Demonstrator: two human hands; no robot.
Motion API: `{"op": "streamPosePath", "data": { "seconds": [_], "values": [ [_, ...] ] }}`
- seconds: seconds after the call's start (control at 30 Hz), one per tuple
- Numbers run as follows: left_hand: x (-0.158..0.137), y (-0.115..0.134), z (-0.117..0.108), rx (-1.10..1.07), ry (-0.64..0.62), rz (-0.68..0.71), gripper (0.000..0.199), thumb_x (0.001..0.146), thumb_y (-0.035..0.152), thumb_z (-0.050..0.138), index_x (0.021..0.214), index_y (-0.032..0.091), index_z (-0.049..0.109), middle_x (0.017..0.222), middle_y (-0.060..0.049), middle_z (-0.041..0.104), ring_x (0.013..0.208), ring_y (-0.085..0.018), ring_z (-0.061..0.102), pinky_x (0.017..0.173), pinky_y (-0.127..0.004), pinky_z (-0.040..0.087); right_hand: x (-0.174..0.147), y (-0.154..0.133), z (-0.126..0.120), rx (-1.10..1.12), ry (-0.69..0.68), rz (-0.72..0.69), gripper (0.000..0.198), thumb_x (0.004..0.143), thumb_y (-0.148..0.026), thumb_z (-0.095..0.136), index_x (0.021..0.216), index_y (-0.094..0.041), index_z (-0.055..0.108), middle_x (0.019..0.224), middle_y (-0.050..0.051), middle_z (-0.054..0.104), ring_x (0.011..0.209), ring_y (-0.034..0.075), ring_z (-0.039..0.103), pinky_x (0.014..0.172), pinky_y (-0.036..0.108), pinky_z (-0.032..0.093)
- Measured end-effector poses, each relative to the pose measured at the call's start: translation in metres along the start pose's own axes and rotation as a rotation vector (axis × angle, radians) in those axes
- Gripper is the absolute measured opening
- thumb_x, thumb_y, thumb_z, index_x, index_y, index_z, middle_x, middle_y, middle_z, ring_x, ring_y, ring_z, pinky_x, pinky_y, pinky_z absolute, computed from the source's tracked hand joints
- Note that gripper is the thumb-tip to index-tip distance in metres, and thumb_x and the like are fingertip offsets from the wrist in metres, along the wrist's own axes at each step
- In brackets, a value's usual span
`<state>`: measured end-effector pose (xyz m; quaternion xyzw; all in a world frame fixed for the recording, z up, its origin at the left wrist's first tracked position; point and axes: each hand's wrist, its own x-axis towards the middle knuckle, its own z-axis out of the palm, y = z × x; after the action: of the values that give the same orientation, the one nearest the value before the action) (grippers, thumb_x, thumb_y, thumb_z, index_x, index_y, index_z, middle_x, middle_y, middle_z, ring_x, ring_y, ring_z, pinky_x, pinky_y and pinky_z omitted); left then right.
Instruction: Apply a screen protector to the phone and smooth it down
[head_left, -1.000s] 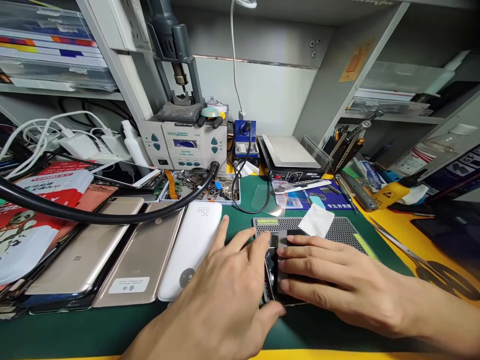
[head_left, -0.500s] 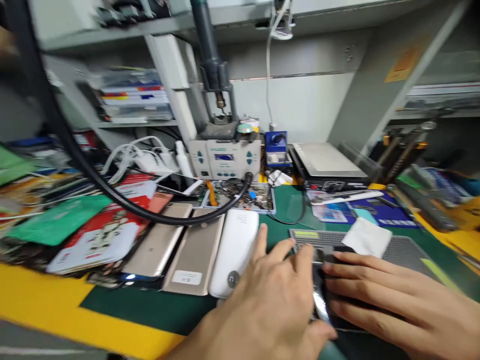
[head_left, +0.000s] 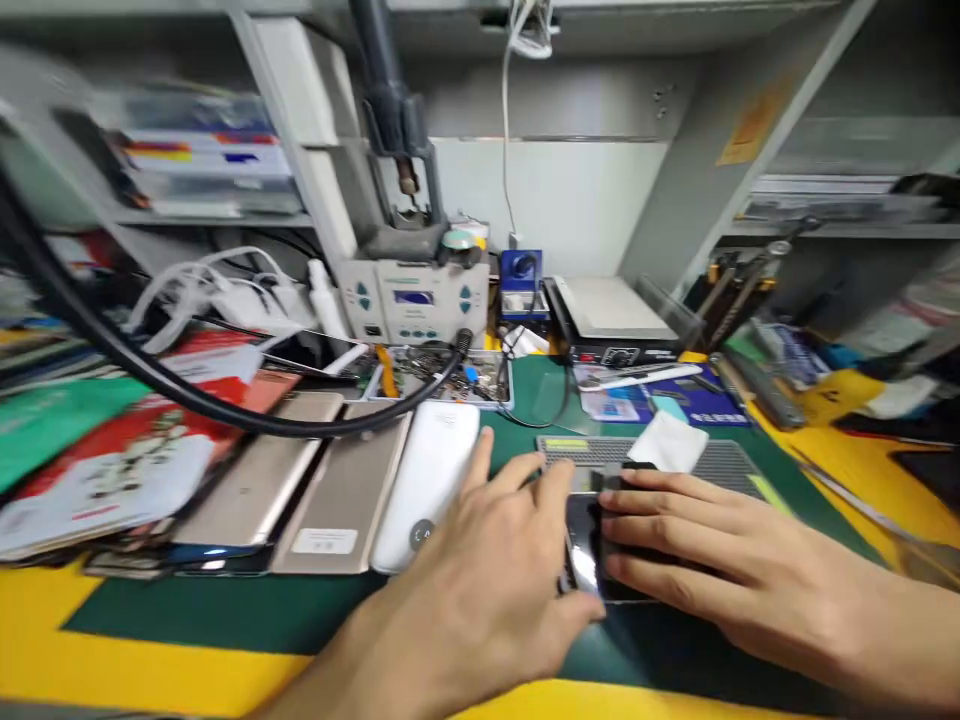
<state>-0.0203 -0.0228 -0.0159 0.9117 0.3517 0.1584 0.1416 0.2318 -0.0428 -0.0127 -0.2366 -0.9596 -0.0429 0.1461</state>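
A dark phone (head_left: 583, 545), long axis running away from the viewer, is pinned flat on the green desk (head_left: 225, 610) between both hands: left hand (head_left: 487, 570) cupped along its left edge, right hand (head_left: 697, 550) pressed open-fingered on top.

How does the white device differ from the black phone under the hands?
The white device is pale with rounded ends; the black phone is dark and glossy. The white device lies untouched; the black phone is covered by the left hand and right hand. Both lie flat on the green mat.
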Motion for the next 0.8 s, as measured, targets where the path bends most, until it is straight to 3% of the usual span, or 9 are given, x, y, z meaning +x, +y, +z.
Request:
{"op": "streamPosePath", "data": {
  "seconds": [0.1, 0.27, 0.53, 0.8],
  "values": [
    [-0.001, -0.005, 0.005, 0.014, -0.002, 0.019, 0.063, 0.084, 0.044, 0.069, 0.135, 0.018, 0.043, 0.135, -0.011, 0.057, 0.132, -0.025, 0.048, 0.124, -0.052, 0.015, 0.007, -0.004, -0.011, 0.001, -0.152, -0.049, 0.036, 0.103, -0.016, 0.038, 0.123, -0.014, 0.068, 0.124, 0.01, 0.07, 0.123, 0.023, 0.061, 0.115, 0.043, 0.041],
    [-0.001, -0.005, 0.007, 0.038, 0.001, 0.029, 0.049, 0.086, 0.039, 0.066, 0.128, 0.02, 0.048, 0.139, -0.009, 0.055, 0.133, -0.024, 0.047, 0.123, -0.051, 0.018, 0.021, -0.004, -0.006, 0.043, -0.089, -0.08, 0.038, 0.105, -0.019, 0.034, 0.116, -0.01, 0.07, 0.12, 0.011, 0.072, 0.116, 0.024, 0.064, 0.113, 0.045, 0.042],
    [-0.002, -0.005, 0.008, 0.093, 0.03, 0.055, 0.063, 0.086, 0.043, 0.066, 0.137, 0.014, 0.042, 0.132, -0.013, 0.059, 0.13, -0.029, 0.049, 0.121, -0.055, 0.023, 0.014, -0.006, -0.011, 0.015, -0.12, -0.048, 0.04, 0.106, -0.018, 0.032, 0.12, -0.012, 0.069, 0.121, 0.01, 0.071, 0.121, 0.023, 0.061, 0.114, 0.043, 0.04],
    [-0.001, -0.005, 0.008, 0.083, 0.025, 0.047, 0.055, 0.085, 0.036, 0.063, 0.134, 0.017, 0.045, 0.136, -0.012, 0.058, 0.131, -0.028, 0.049, 0.121, -0.054, 0.024, 0.023, -0.007, -0.008, 0.058, -0.1, -0.077, 0.04, 0.106, -0.017, 0.031, 0.116, -0.01, 0.069, 0.117, 0.012, 0.072, 0.118, 0.023, 0.062, 0.11, 0.043, 0.043]
  ]
}}
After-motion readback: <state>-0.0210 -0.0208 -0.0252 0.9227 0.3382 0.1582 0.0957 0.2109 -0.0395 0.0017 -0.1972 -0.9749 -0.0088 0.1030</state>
